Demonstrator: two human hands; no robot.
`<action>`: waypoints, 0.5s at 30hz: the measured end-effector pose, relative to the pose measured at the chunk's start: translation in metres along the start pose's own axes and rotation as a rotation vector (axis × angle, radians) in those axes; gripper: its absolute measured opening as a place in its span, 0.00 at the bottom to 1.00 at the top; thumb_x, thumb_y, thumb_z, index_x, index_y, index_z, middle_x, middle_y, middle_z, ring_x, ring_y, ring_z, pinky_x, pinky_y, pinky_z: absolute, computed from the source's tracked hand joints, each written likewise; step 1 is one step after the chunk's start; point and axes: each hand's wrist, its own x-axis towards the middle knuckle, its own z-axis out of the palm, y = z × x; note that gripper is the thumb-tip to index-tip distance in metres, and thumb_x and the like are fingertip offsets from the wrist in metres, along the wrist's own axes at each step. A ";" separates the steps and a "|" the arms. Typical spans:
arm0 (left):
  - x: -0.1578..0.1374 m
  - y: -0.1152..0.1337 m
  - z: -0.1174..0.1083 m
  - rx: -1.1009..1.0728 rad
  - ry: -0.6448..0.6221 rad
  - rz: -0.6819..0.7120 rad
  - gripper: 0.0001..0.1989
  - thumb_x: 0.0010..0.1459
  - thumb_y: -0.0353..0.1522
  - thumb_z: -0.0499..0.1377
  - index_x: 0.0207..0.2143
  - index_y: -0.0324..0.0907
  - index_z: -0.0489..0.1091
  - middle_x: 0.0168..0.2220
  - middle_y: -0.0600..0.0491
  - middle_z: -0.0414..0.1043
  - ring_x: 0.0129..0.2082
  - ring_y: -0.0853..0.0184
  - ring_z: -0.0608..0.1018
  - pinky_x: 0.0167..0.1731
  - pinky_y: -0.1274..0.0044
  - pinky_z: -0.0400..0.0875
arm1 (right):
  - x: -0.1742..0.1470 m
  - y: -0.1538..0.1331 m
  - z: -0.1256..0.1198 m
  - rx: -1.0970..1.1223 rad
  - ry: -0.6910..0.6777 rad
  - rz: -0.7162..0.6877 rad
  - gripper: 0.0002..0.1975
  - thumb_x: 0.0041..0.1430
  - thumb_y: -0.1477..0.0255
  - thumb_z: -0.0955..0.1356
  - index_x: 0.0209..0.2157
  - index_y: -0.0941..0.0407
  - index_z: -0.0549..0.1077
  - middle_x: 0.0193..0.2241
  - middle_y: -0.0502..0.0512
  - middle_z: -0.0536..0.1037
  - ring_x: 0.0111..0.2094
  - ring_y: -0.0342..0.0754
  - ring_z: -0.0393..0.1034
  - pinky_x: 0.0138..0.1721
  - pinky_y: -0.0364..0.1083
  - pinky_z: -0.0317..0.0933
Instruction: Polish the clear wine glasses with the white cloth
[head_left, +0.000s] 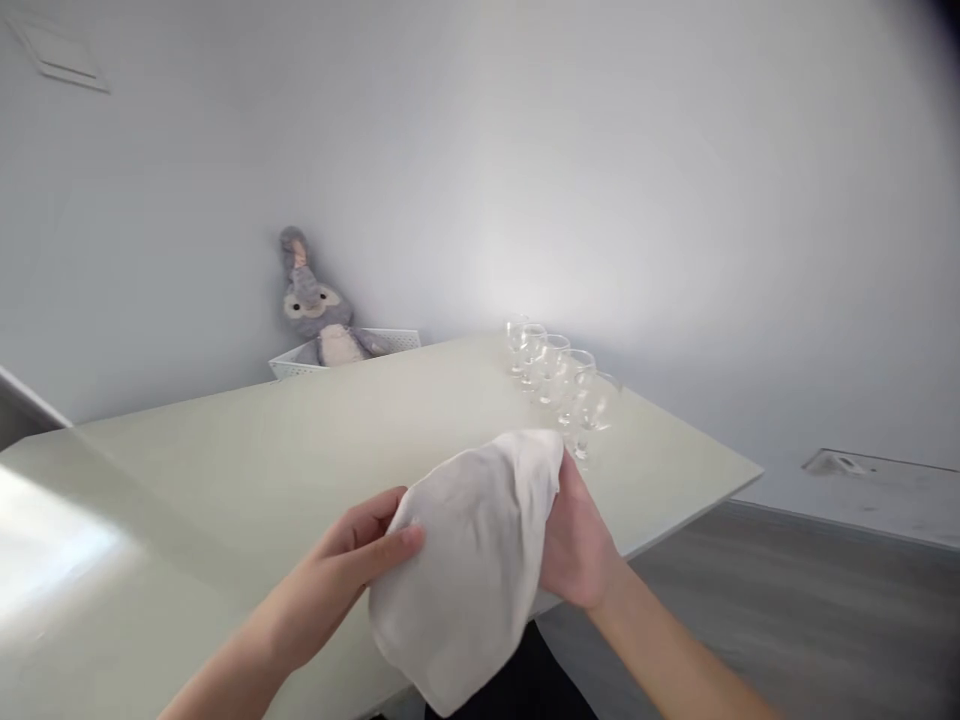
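A white cloth [461,570] hangs between my two hands over the front edge of the table. My left hand [360,550] pinches its left edge, thumb on top and fingers behind. On the other side, my right hand [581,540] holds the upper right part, palm turned up; its fingertips are hidden under the fabric. Several clear stemmed glasses [576,378] stand upright in a slanting row on the table, just beyond my right hand and apart from the cloth.
The pale table [247,480] reaches back toward the wall corner. Behind its far edge a grey plush rabbit [319,305] sits in a white perforated basket [405,340]. A bright light patch falls on the left. Grey flooring [720,590] shows at right.
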 end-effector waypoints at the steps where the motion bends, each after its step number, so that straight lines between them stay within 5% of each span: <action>1: -0.005 0.000 -0.005 -0.006 0.059 -0.001 0.17 0.53 0.41 0.59 0.44 0.45 0.70 0.36 0.51 0.72 0.34 0.64 0.73 0.31 0.77 0.66 | 0.003 0.000 -0.001 -0.018 0.009 0.009 0.35 0.51 0.41 0.57 0.42 0.57 0.73 0.35 0.57 0.77 0.40 0.54 0.71 0.41 0.51 0.63; 5: -0.020 0.001 -0.019 -0.003 0.268 -0.006 0.17 0.49 0.45 0.58 0.37 0.45 0.71 0.27 0.53 0.70 0.28 0.64 0.73 0.26 0.77 0.67 | 0.015 0.000 0.001 -0.224 0.138 -0.039 0.19 0.55 0.58 0.66 0.42 0.57 0.72 0.37 0.55 0.77 0.40 0.50 0.72 0.41 0.48 0.65; 7: -0.022 -0.002 -0.024 0.027 0.256 -0.036 0.16 0.50 0.45 0.57 0.36 0.45 0.70 0.28 0.53 0.70 0.30 0.63 0.74 0.28 0.76 0.68 | 0.022 0.000 0.007 -0.367 0.226 -0.062 0.13 0.53 0.71 0.69 0.42 0.58 0.72 0.37 0.55 0.78 0.38 0.49 0.73 0.40 0.47 0.66; 10: -0.020 -0.015 -0.027 0.145 0.375 -0.042 0.16 0.54 0.46 0.54 0.38 0.46 0.66 0.35 0.52 0.71 0.35 0.62 0.75 0.31 0.74 0.69 | 0.033 0.000 0.021 -0.428 0.315 -0.061 0.12 0.53 0.77 0.68 0.42 0.61 0.72 0.37 0.58 0.78 0.37 0.49 0.73 0.37 0.46 0.69; 15: -0.010 -0.046 -0.011 0.727 0.841 0.476 0.21 0.55 0.44 0.54 0.49 0.49 0.58 0.54 0.48 0.61 0.53 0.56 0.65 0.47 0.65 0.64 | 0.053 -0.001 0.047 -0.257 0.342 -0.116 0.08 0.58 0.78 0.63 0.40 0.63 0.71 0.36 0.58 0.77 0.36 0.46 0.73 0.37 0.45 0.70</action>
